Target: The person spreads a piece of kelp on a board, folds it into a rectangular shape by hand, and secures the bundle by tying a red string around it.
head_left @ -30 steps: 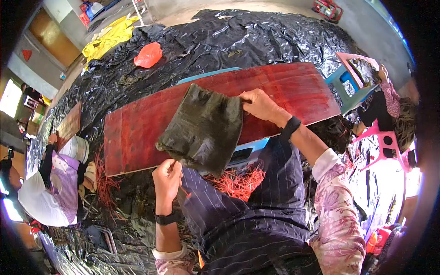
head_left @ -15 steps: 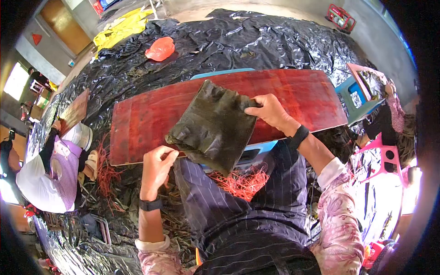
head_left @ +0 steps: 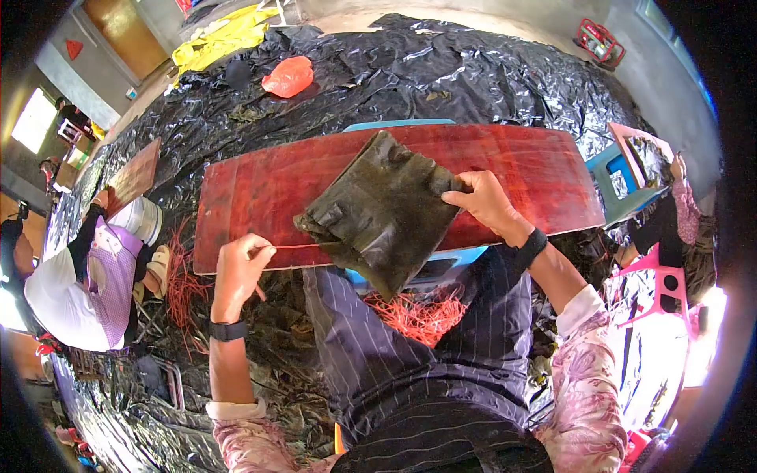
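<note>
A folded, dark olive-green sheet (head_left: 382,209) with wrinkled edges lies at an angle over a red wooden board (head_left: 252,197); its front corner hangs past the board's near edge. Its material I cannot make out for sure. My right hand (head_left: 485,203) pinches the sheet's right corner between thumb and fingers. To the left, my left hand (head_left: 240,268) is closed on a thin red plastic string (head_left: 298,247), which runs taut to the sheet's left side. A short end of it hangs below the fingers. More red strings (head_left: 418,315) are heaped between my legs, under the board.
A blue stool (head_left: 453,258) shows beneath the board. Black plastic sheeting (head_left: 441,71) covers the floor, with a red plastic bag (head_left: 289,76) on it. One person (head_left: 95,292) sits at the left by another board (head_left: 134,177); a pink stool (head_left: 658,288) stands at the right.
My left hand has moved left and slightly up, drawing the red string out straight from the sheet. The right hand keeps its pinch on the corner.
</note>
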Demonstrator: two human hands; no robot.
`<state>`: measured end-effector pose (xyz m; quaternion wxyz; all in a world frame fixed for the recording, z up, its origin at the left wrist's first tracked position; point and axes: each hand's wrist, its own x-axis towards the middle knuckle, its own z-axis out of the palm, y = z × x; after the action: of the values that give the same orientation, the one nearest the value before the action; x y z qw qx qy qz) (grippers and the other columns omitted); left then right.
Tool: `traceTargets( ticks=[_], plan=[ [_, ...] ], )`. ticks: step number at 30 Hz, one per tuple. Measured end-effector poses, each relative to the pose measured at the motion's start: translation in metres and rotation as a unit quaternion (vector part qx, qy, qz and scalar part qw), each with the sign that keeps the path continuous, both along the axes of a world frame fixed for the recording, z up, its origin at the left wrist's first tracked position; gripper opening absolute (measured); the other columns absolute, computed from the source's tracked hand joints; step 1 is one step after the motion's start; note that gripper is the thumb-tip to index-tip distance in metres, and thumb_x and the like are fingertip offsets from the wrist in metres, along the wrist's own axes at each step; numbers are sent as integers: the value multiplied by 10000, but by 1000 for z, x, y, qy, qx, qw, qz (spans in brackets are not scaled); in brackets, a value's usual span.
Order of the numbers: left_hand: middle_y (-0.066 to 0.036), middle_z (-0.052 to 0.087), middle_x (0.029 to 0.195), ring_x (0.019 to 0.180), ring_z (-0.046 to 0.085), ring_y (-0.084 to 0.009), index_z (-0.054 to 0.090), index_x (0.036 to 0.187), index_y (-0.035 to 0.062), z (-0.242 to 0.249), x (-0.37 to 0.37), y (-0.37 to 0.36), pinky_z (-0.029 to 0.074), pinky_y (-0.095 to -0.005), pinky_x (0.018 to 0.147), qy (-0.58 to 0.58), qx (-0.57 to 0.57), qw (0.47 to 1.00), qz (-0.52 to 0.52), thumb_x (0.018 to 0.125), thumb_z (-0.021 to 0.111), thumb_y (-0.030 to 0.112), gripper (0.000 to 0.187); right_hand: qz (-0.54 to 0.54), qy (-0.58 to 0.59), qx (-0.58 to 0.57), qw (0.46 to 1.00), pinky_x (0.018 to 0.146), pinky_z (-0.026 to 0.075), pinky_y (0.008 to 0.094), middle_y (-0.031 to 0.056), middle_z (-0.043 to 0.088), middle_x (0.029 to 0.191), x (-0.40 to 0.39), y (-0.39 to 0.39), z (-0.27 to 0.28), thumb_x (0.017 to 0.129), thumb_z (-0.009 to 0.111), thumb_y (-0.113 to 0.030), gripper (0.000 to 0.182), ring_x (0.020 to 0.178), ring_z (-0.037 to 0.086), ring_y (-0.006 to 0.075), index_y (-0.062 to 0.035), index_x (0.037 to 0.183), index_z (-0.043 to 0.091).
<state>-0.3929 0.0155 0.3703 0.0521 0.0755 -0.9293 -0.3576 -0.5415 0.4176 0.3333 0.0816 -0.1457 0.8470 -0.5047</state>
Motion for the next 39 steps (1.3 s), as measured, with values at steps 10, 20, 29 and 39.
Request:
traceTargets(
  ticks=[10,20,29,39],
  plan=[
    [-155,535,1302,1233,476,-359,589,1198,119,-30,-35,-72,404,-496,973,124,-333,916,189,843,647,120,360,7,47,31,998,644,484,328,151,631,693,7,-4,5,785,724,-177,265,680,569,101,55,904,676],
    [-169,417,1442,1315,404,-356,465,1354,13,10,8,205,365,-481,987,210,-233,938,-148,700,794,375,817,-5,-12,44,999,627,483,336,172,625,680,11,-8,19,775,732,-210,294,656,578,113,54,896,684],
    [-148,509,1351,1249,480,-299,510,1272,2,-29,-25,212,429,-418,906,177,-295,923,-174,802,715,280,584,-62,-158,-174,970,480,290,320,-61,410,590,-6,-2,-12,963,561,-330,465,550,350,70,12,648,564],
    [-222,651,949,822,623,-435,597,1099,-16,-21,-37,174,512,-456,698,212,-4,965,-153,948,542,131,217,-5,-114,-141,983,643,517,277,62,700,835,-3,-3,2,815,654,-44,229,694,624,122,63,1010,707]
  ],
)
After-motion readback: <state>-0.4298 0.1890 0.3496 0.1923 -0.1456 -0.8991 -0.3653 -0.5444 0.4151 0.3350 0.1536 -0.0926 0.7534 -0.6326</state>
